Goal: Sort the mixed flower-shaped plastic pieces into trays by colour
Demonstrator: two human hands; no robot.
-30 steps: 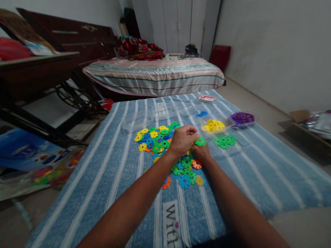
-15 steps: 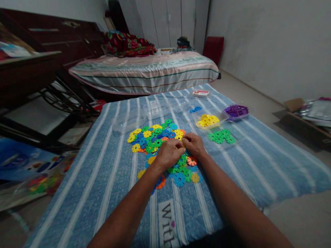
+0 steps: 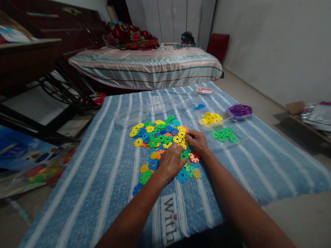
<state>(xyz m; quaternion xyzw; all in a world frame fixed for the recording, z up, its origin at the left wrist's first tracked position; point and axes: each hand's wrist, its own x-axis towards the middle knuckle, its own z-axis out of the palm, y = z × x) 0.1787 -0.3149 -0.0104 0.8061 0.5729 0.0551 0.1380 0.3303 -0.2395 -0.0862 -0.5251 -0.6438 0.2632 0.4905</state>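
Resting palm-down in the head view, the left hand [image 3: 170, 162] lies on the near part of a heap of snowflake discs [image 3: 160, 137], fingers spread flat over the pieces; whether any disc is pinched beneath it cannot be told. The right hand [image 3: 198, 142], at about 2 o'clock from the left and just beside it, has its fingertips drawn together on yellow discs at the heap's right edge, seemingly pinching one, though the grip itself is hidden.

The heap sits mid-way across the blue striped cloth [image 3: 103, 172]. Its discs are small flat plastic flowers with notched rims, in yellow, green, blue and orange, lying loose and overlapping.

Judged from appearance, each disc is light, stiff and smooth; it should slide easily on the cloth and is best taken by its rim between thumb and finger.

At 1 o'clock from the heap stand clear trays: sorted yellow discs [image 3: 210, 119], green discs [image 3: 224, 135] and purple discs [image 3: 240, 110]. An empty clear tray [image 3: 129, 117] lies at 11 o'clock.
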